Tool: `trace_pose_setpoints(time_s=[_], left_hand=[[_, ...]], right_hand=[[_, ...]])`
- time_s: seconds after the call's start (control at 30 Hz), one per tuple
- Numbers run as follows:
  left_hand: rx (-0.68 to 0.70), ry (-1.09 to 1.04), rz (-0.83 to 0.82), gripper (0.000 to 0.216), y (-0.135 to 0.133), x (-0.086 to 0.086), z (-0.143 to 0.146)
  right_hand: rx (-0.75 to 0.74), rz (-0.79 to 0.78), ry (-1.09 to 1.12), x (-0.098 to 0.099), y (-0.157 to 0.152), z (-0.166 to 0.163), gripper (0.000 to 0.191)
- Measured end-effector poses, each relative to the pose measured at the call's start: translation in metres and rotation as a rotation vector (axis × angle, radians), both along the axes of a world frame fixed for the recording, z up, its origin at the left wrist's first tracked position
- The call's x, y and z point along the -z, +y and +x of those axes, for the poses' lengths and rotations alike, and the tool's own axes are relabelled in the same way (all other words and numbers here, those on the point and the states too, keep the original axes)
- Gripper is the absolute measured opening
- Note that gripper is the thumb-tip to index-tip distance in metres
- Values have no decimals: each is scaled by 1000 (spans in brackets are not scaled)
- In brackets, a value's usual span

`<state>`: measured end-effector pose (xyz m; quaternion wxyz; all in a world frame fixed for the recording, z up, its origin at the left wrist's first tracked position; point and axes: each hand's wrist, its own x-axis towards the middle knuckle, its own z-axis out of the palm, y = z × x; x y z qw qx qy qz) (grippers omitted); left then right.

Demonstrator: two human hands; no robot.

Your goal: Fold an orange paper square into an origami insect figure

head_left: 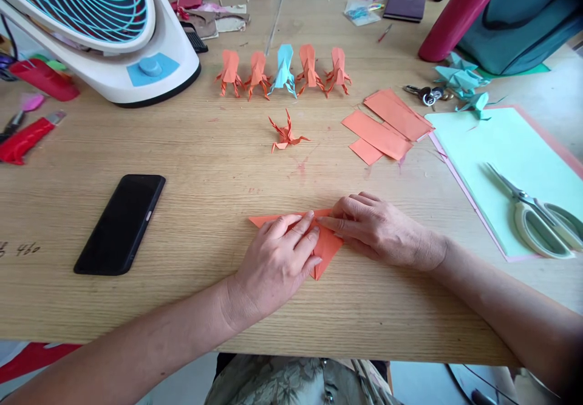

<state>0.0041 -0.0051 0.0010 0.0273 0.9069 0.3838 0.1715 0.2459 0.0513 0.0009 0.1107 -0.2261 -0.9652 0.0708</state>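
Note:
A folded piece of orange origami paper (328,248) lies on the table in front of me, with one point toward the left and another toward me. My left hand (277,253) rests across its middle, fingers extended and lying on the paper. At the paper's upper right edge, my right hand (371,226) has its fingers bent and closed on the sheet. The fingertips of both hands nearly meet at the centre. Much of the paper is hidden beneath my hands. Farther off stands a small orange folded figure (286,136) with thin twisted limbs.
Several folded figures (284,71) stand in a row behind. Orange paper strips (378,135) lie at right, near pale green sheets (473,150) bearing scissors (537,214). A phone (121,223) lies left, below a fan (159,71). A red bottle (460,19) leans beside a teal bag (528,22).

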Motion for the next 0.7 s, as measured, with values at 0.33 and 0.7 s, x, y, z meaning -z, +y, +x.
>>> trace_pose_setpoints(time_s=[0.33,0.7], left_hand=[[9,70,12,33,0,0,-1],[19,51,53,31,0,0,-1]], right_hand=[[-54,15,-11,-8,-1,8,32],[-124,46,-38,-18,-5,18,33]])
